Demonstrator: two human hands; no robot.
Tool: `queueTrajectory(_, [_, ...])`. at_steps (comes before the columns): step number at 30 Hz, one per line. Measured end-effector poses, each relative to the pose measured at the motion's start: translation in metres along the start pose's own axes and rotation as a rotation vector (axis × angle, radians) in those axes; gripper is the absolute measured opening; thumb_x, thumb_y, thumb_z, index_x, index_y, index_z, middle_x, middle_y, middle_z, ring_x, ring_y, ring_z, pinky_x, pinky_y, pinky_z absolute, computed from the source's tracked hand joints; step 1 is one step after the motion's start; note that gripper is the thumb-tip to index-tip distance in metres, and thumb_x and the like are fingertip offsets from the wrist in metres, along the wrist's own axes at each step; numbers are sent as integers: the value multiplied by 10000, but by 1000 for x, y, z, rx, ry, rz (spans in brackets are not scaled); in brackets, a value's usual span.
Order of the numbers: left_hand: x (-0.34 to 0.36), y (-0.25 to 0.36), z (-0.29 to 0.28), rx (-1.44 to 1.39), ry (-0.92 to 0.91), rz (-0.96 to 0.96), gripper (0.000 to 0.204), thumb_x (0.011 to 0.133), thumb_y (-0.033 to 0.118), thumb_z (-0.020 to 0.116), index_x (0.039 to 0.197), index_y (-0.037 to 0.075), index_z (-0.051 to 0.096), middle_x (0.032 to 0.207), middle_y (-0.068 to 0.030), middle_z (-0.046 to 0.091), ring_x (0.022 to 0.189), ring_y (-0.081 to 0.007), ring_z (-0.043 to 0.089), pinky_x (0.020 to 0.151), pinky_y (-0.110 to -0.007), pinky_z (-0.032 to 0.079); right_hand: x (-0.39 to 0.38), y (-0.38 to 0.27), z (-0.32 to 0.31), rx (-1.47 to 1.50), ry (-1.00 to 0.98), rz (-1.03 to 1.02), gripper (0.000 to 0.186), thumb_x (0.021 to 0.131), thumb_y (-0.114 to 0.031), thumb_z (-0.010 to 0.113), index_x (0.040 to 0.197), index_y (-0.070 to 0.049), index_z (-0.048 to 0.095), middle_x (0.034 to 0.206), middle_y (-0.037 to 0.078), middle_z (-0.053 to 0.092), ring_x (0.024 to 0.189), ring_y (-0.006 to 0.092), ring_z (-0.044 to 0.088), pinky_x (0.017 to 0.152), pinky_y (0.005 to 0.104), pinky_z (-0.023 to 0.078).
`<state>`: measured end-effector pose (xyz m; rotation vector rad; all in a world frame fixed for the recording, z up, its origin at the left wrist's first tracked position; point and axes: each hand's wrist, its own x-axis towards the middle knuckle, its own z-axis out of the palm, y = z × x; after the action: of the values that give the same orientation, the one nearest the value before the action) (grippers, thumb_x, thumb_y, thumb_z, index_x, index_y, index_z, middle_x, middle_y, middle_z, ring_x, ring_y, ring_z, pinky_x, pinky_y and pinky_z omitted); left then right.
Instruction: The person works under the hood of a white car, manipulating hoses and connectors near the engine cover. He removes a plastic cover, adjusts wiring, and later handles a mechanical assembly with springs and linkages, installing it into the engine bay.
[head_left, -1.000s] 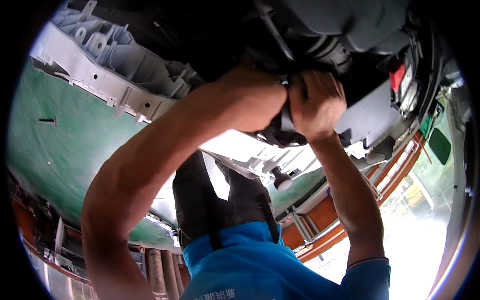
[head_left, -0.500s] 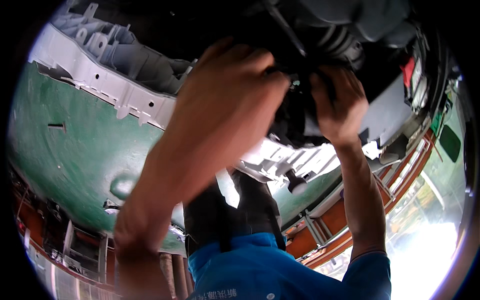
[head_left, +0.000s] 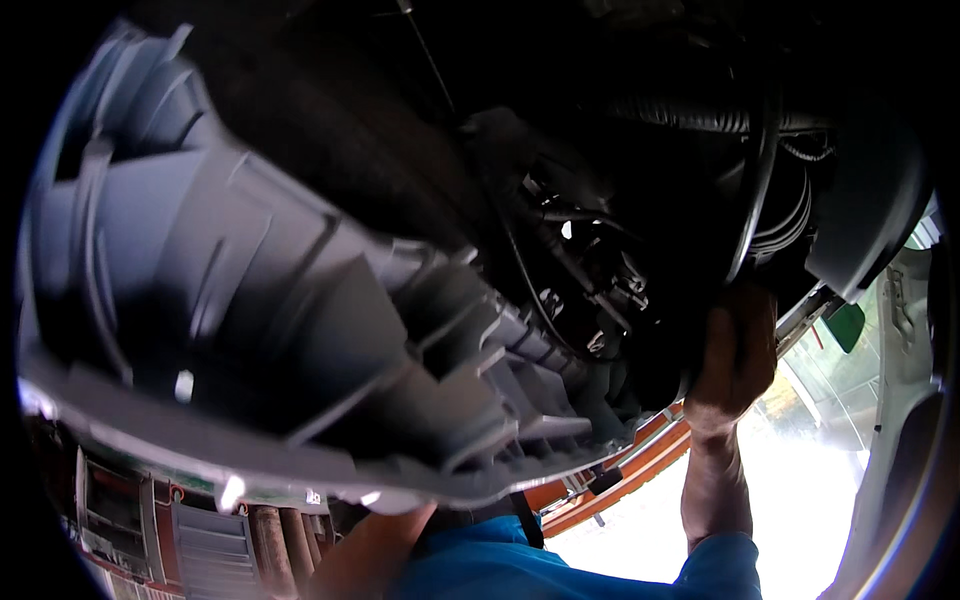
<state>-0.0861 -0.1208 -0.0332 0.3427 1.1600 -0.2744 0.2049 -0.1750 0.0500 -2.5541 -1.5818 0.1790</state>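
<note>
My right hand (head_left: 733, 355) reaches up into the dark underside of a vehicle (head_left: 640, 180), its fingers bent around something in deep shadow just below a curved metal pipe (head_left: 755, 215). What it grips is too dark to name. My left forearm (head_left: 375, 545) rises from the lower edge and goes behind a large grey-white ribbed moulded panel (head_left: 200, 250), which hides my left hand. Thin cables and small brackets (head_left: 610, 290) hang in the dark between the panel and my right hand.
A dark grey plastic cover (head_left: 865, 220) is at the upper right. Beyond the vehicle are orange-red framing (head_left: 640, 460), bright windows, a small green panel (head_left: 845, 325) and, at the lower left, grey racks (head_left: 205, 540) beside brown cylinders (head_left: 270, 550).
My view has swung closer to the ribbed panel, which now fills the left half. My left hand has dropped out of sight behind it. My right hand appears lower and farther right.
</note>
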Motion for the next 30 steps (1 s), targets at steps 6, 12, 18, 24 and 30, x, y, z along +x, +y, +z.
queueTrajectory(6, [-9,26,5,128,-62,-74,353,960,113,671,1280,-26,614,1199,-204,686,1093,-307,702,1018,-422,516,6,-5,0,-163,-77,-145,186,962,-153,653,946,31,672,930,166,698,827,309,670,717,430,497])
queueTrajectory(12, [-21,40,4,235,-138,-163,405,984,169,657,1339,-8,576,1259,-212,662,1131,-315,694,1054,-435,499,3,-4,-6,-254,-199,-213,424,1070,-387,568,1268,-13,586,1143,260,691,1030,464,704,894,575,585])
queueTrajectory(18, [-32,57,8,342,-216,-218,459,1008,225,644,1399,10,537,1318,-220,638,1168,-322,687,1089,-447,481,-9,4,8,-303,-48,-201,524,1116,-490,492,1064,-12,701,977,149,752,897,332,732,796,484,558])
queueTrajectory(24, [-50,75,11,472,-348,-279,514,1032,281,631,1459,27,498,1378,-229,614,1205,-329,679,1124,-460,464,-12,6,-6,-199,-188,-65,617,1124,-555,410,1092,-34,738,1052,147,736,1034,353,701,866,511,524])
queueTrajectory(30, [-67,102,11,617,-580,-338,569,1056,337,618,1518,45,459,1438,-237,590,1243,-337,672,1159,-473,447,-13,12,-40,14,-355,54,702,979,-719,571,1126,-63,774,1228,154,696,1236,379,616,988,543,490])
